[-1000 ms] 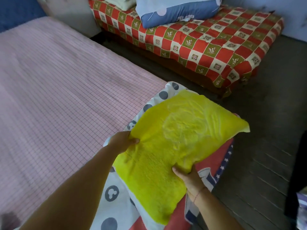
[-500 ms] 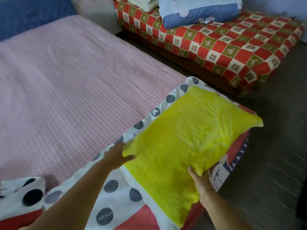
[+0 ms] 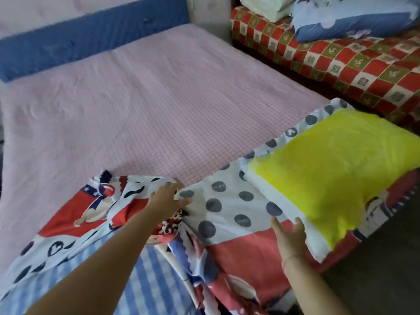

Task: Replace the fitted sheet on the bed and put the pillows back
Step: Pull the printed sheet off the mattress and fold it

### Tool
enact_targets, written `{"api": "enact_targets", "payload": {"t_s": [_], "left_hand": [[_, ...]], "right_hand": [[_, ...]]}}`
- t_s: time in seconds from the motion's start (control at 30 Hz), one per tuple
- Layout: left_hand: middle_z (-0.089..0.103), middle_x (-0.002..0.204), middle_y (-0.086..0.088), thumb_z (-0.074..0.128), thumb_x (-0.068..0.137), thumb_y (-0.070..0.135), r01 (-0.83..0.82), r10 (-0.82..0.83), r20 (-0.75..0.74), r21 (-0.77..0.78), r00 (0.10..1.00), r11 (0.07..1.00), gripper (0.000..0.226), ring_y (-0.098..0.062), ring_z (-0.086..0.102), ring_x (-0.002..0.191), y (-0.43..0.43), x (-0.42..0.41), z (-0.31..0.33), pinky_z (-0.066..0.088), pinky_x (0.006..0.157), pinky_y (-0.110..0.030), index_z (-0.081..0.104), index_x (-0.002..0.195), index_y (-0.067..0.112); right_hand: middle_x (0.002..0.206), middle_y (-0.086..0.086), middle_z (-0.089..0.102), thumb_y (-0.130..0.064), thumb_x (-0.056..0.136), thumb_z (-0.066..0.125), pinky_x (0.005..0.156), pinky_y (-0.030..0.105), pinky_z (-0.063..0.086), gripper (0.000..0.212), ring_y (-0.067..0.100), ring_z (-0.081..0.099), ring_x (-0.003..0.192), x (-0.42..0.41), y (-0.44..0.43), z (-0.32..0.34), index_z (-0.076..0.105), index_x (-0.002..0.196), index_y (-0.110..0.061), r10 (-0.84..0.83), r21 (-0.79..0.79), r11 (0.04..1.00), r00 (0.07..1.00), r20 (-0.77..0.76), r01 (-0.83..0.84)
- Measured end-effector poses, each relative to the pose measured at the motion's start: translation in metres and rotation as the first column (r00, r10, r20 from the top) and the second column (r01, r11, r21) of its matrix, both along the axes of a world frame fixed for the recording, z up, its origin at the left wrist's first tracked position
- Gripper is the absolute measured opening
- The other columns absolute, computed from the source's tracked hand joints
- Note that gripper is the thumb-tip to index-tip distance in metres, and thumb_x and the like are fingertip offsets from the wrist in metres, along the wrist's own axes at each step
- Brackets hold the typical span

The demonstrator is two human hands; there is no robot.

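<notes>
A yellow pillow [image 3: 336, 173] lies on the near right corner of the bed, on top of a cartoon-print sheet [image 3: 229, 214] with grey dots, red and white patches. My right hand [image 3: 289, 237] rests open beside the pillow's near edge, fingers apart, holding nothing. My left hand [image 3: 167, 200] grips a bunched fold of the cartoon sheet near the bed's front middle. The pink checked mattress cover [image 3: 147, 105] shows bare across most of the bed. A blue-and-white checked cloth [image 3: 145, 285] lies under my left arm.
A blue headboard cushion [image 3: 86, 42] runs along the far end. To the right stands a second bed with a red checkered cover [image 3: 341, 64], carrying a blue pillow [image 3: 354, 21] and a pale green pillow [image 3: 268, 7]. Dark floor [image 3: 386, 280] lies at the right.
Both hands let go of the yellow pillow, which now lies on the bed corner. My left hand moved left and took hold of the cartoon sheet. The view swung left.
</notes>
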State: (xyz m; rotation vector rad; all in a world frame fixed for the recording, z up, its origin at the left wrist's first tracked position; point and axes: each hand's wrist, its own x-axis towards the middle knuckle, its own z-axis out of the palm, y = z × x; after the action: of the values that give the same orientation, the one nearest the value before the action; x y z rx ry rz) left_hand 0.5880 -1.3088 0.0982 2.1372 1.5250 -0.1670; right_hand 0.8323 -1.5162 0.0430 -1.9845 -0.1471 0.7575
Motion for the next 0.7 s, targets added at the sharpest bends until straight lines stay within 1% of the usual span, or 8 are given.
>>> {"api": "enact_targets", "payload": {"t_s": [0.07, 0.17, 0.27, 0.33, 0.4, 0.5, 0.6, 0.7], "left_hand": [[0.047, 0.145, -0.003, 0.057, 0.085, 0.061, -0.045, 0.045, -0.015, 0.026, 0.999, 0.999, 0.069, -0.025, 0.043, 0.132, -0.007, -0.04, 0.006, 0.033, 0.11, -0.046, 0.044, 0.141, 0.023], [0.046, 0.144, -0.004, 0.058, 0.087, 0.057, -0.152, 0.153, -0.006, 0.056, 0.988, 0.987, 0.069, -0.026, 0.043, 0.131, -0.015, -0.089, 0.011, 0.034, 0.108, -0.046, 0.04, 0.144, 0.022], [0.054, 0.132, -0.006, 0.064, 0.084, 0.054, -0.274, 0.27, 0.063, 0.054, 0.961, 0.96, 0.062, -0.027, 0.05, 0.123, -0.028, -0.14, 0.005, 0.041, 0.101, -0.044, 0.053, 0.134, 0.018], [0.056, 0.13, -0.005, 0.067, 0.083, 0.05, -0.391, 0.386, 0.093, 0.036, 0.918, 0.92, 0.055, -0.027, 0.052, 0.121, -0.043, -0.174, -0.005, 0.042, 0.099, -0.043, 0.057, 0.127, 0.018], [0.055, 0.132, -0.005, 0.066, 0.085, 0.049, -0.453, 0.452, 0.051, 0.019, 0.891, 0.891, 0.058, -0.026, 0.049, 0.124, -0.061, -0.201, -0.018, 0.038, 0.103, -0.039, 0.054, 0.132, 0.016], [0.046, 0.145, -0.004, 0.059, 0.087, 0.056, -0.482, 0.478, -0.071, -0.057, 0.876, 0.875, 0.069, -0.023, 0.041, 0.135, -0.078, -0.239, -0.037, 0.032, 0.109, -0.038, 0.044, 0.141, 0.017], [0.038, 0.152, -0.003, 0.054, 0.088, 0.061, -0.454, 0.442, -0.121, -0.111, 0.889, 0.884, 0.075, -0.022, 0.035, 0.14, -0.085, -0.273, -0.052, 0.028, 0.113, -0.04, 0.036, 0.147, 0.018], [0.031, 0.156, -0.002, 0.05, 0.089, 0.062, -0.401, 0.384, -0.135, -0.133, 0.913, 0.907, 0.078, -0.022, 0.029, 0.143, -0.08, -0.298, -0.061, 0.025, 0.116, -0.042, 0.03, 0.15, 0.018]], "right_hand": [[0.139, 0.016, 0.047, -0.029, 0.083, 0.073, 0.102, 0.04, 0.042, 0.071, 0.03, 0.047, 0.127, -0.044, 0.002, 0.003, 0.036, 0.14, -0.008, 0.093, 0.062, 0.994, 0.989, -0.111, -0.087], [0.11, 0.017, 0.056, -0.018, 0.085, 0.072, 0.07, 0.013, 0.045, 0.052, 0.025, 0.056, 0.099, -0.104, 0.007, 0.015, 0.042, 0.126, -0.006, 0.185, 0.138, 0.978, 0.952, -0.245, -0.155], [0.066, 0.007, 0.055, -0.026, 0.079, 0.078, 0.047, 0.012, 0.039, 0.039, 0.011, 0.05, 0.061, -0.16, 0.005, 0.011, 0.052, 0.091, 0.001, 0.317, 0.143, 0.948, 0.884, -0.343, -0.284], [0.055, 0.0, 0.048, -0.037, 0.067, 0.084, 0.048, 0.015, 0.039, 0.054, 0.006, 0.045, 0.05, -0.198, -0.004, -0.004, 0.052, 0.085, 0.002, 0.386, 0.09, 0.919, 0.826, -0.411, -0.384], [0.059, 0.0, 0.043, -0.049, 0.046, 0.089, 0.049, 0.014, 0.035, 0.072, 0.008, 0.041, 0.053, -0.23, -0.015, -0.011, 0.051, 0.086, -0.002, 0.435, 0.05, 0.885, 0.783, -0.446, -0.463], [0.073, 0.007, 0.051, -0.022, 0.076, 0.081, 0.061, 0.019, 0.044, 0.044, 0.017, 0.051, 0.068, -0.274, -0.028, -0.022, 0.049, 0.096, 0.002, 0.383, 0.002, 0.897, 0.776, -0.501, -0.441], [0.079, 0.008, 0.054, -0.019, 0.076, 0.08, 0.08, 0.037, 0.048, 0.037, 0.024, 0.055, 0.08, -0.314, -0.046, -0.039, 0.047, 0.09, -0.007, 0.266, -0.1, 0.916, 0.776, -0.572, -0.388], [0.069, 0.004, 0.049, -0.031, 0.073, 0.082, 0.062, 0.029, 0.045, 0.042, 0.017, 0.049, 0.063, -0.357, -0.06, -0.054, 0.046, 0.082, -0.012, 0.259, -0.125, 0.897, 0.736, -0.625, -0.423]]}}
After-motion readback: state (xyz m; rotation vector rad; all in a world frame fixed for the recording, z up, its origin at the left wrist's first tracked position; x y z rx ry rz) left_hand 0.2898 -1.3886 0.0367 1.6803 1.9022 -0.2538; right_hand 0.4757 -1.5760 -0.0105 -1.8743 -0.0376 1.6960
